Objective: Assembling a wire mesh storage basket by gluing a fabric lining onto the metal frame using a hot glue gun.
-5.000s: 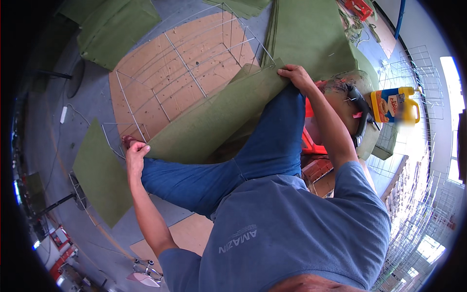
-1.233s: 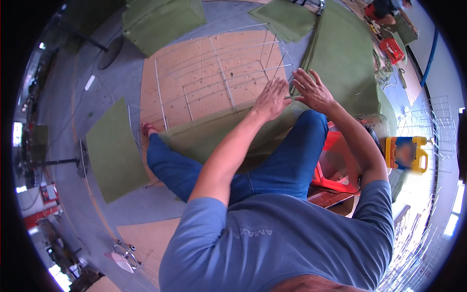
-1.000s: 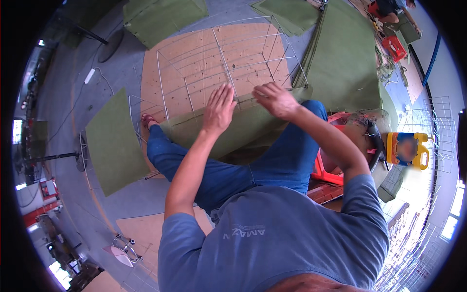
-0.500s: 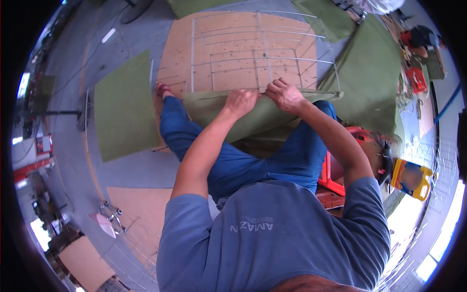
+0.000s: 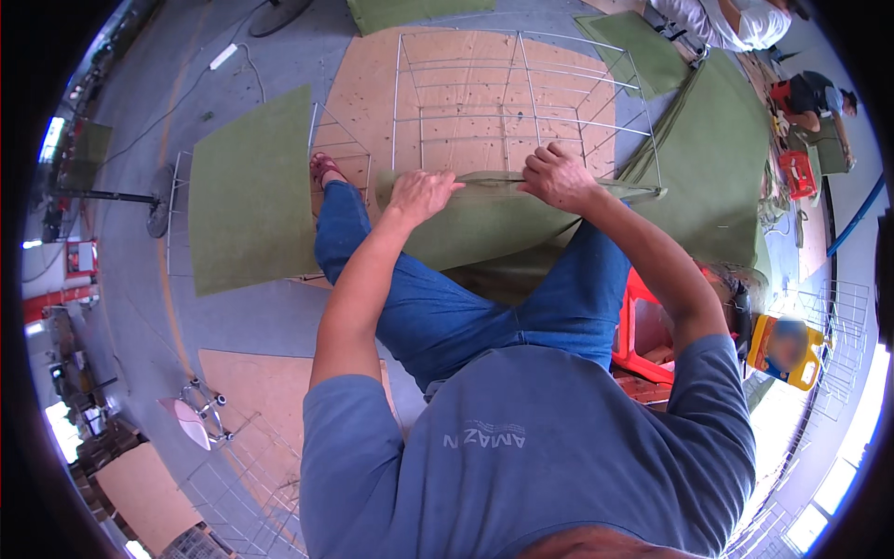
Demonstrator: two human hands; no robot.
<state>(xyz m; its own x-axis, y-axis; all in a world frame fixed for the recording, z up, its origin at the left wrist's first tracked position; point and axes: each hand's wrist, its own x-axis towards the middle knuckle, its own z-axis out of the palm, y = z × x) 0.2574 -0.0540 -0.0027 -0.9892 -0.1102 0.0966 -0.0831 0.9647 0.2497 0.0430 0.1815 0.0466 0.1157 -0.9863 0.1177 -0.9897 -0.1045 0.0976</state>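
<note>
A wire frame (image 5: pixel 396 112) of thin metal rods stands in front of me, its near side at my knees. Green fabric (image 5: pixel 475 228) hangs over my lap, and its upper edge runs along the frame's near rod. My left hand (image 5: pixel 426 194) is closed on that edge near the left part, thumb pointing right. Further right, my right hand (image 5: pixel 562 177) pinches the same edge with bent fingers. Between the hands the edge looks folded, with a narrow gap. The rod under my fingers is hidden.
Brown board (image 5: pixel 456 149) lies beneath the frame. A green panel (image 5: pixel 247 200) on a wire frame stands left, and more green fabric (image 5: pixel 717 168) lies right. A red plastic stool (image 5: pixel 638 326) and a yellow container (image 5: pixel 787 349) are at my right. Co-workers (image 5: pixel 815 102) are at far right.
My hands have moved apart along the fabric edge, the left one going left and the right one slightly right. A person in white shows more fully at upper right.
</note>
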